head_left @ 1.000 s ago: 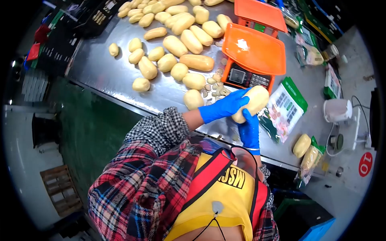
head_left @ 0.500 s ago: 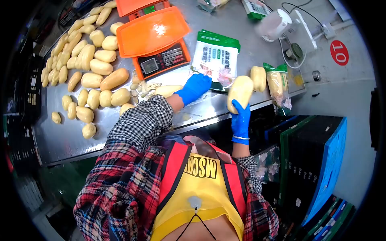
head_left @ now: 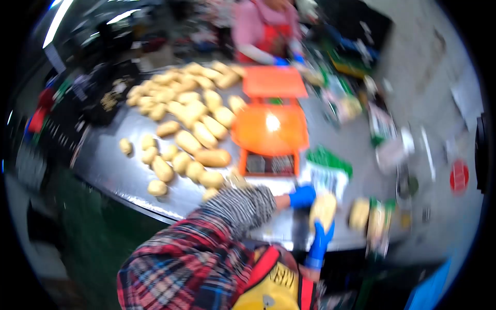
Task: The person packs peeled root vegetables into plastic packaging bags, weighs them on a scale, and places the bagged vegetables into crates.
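The view is smeared by motion. My right hand (head_left: 321, 243), in a blue glove, is closed around the lower end of a pale, peeled lotus root segment (head_left: 323, 207), held upright over the table's front edge. My left hand (head_left: 302, 196), also blue-gloved, is closed at the lower left corner of a white and green plastic bag (head_left: 330, 175). Blur hides its exact fingertips. The lotus root is right beside the bag's lower edge. To its right lie another short lotus root segment (head_left: 359, 214) and a filled bag (head_left: 380, 222).
An orange scale (head_left: 270, 129) stands behind my left hand, with a second orange scale (head_left: 274, 81) beyond it. Many lotus root segments (head_left: 191, 111) cover the metal table (head_left: 111, 165) on the left. Across it, a co-worker (head_left: 266, 31) wears blue gloves. A pale jug (head_left: 390, 152) stands at right.
My view has tilted up and swung left, bringing the co-worker into sight. My right hand still holds the lotus root, which is now closer to my left hand. The bag's green end looks more crumpled.
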Motion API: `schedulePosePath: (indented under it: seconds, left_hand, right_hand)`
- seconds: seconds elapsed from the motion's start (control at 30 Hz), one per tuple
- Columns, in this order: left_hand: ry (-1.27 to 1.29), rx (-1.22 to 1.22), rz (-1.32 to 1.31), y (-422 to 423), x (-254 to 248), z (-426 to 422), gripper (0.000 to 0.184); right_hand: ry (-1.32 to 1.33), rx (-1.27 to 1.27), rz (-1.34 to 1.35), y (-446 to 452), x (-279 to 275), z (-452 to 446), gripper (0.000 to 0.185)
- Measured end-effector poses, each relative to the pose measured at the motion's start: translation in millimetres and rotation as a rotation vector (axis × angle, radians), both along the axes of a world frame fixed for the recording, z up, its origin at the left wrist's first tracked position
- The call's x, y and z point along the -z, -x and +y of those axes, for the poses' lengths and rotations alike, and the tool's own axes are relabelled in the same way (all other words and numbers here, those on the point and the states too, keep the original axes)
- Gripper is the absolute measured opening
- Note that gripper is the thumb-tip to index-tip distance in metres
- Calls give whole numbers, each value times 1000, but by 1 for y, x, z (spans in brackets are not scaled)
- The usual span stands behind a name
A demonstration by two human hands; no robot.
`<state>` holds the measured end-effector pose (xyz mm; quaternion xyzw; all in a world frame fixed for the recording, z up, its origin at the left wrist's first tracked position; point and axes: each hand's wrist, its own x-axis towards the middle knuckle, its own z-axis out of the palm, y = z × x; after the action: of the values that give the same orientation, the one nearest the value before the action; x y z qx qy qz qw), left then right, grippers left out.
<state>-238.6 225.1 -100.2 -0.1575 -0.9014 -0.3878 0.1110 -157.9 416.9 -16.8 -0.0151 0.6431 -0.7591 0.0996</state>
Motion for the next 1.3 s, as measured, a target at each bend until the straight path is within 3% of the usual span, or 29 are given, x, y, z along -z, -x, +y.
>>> schedulePosePath:
  seconds: [0.1, 0.13, 0.17, 0.2, 0.27, 0.37, 0.47, 0.5, 0.53, 0.6, 0.63, 0.67, 0.73, 0.77, 0.8, 0.87, 0.9, 1.0, 1.1, 1.13, 1.2, 1.3]
  left_hand:
    - [71, 35, 85, 15, 5, 3, 31]
    - [-95, -110, -206, 15, -10, 11, 32]
    - [-232, -177, -212, 11, -24, 20, 31]
    - [-171, -192, -209, -2, -55, 31, 25]
    - [-83, -158, -58, -17, -81, 52, 22]
    - [212, -62, 321, -21, -94, 69, 18]
    - [232, 8, 362, -32, -118, 73, 15]
    - [293, 69, 418, -32, -117, 73, 14]
    - [195, 58, 426, -32, -114, 68, 14]
    - [-6, 36, 440, -31, -113, 54, 14]
    - [217, -106, 556, -38, -136, 38, 14]
    - [312, -189, 421, -40, -154, 23, 14]
    - [394, -241, 517, -45, -173, -4, 11]
    - [395, -87, 452, -51, -186, -12, 10]
    - [470, -146, 614, -47, -172, -8, 12]
    - [591, -60, 337, -59, -197, -22, 9]
    - [433, -38, 427, -61, -196, -39, 8]
    - [333, -212, 385, -78, -209, -85, 10]
    - [480, -232, 552, -87, -191, -92, 9]
    - [506, -130, 570, -96, -197, -87, 7]
    - [336, -222, 629, -107, -199, -89, 21]
    - [521, -766, 675, -111, -181, -119, 42]
  right_hand:
    - [-94, 29, 67, -1, 18, 25, 67]
    - [-175, 4, 121, 0, 27, 37, 65]
    - [-227, 1, 83, 1, 29, 46, 66]
    - [-340, -12, 136, 1, 31, 53, 64]
    - [-188, -44, -114, 8, 36, 64, 62]
    - [649, -31, -502, 5, 19, 55, 62]
    - [112, 143, -118, 18, 27, 25, 59]
    - [-271, 91, 225, 23, 28, 19, 55]
    - [-276, 56, 331, 38, 64, 26, 49]
    - [190, -73, -138, 25, -21, -6, 44]
    - [213, -79, -40, 28, -15, -11, 41]
    - [233, -94, -41, 30, -16, -16, 37]
    - [311, -158, -111, 35, -26, -41, 30]
    - [365, -189, -167, 39, -29, -55, 26]
    - [429, -223, -234, 42, -32, -70, 23]
    - [535, -282, -365, 52, -36, -98, 18]
    - [563, -328, -408, 62, -40, -119, 17]
    - [434, -350, -344, 73, -47, -151, 20]
    - [-46, -344, 141, 80, -39, -192, 29]
    - [-123, -346, 233, 83, -36, -202, 29]
    - [-262, -343, 395, 87, -29, -222, 28]
    - [-378, -336, 543, 98, -21, -240, 28]
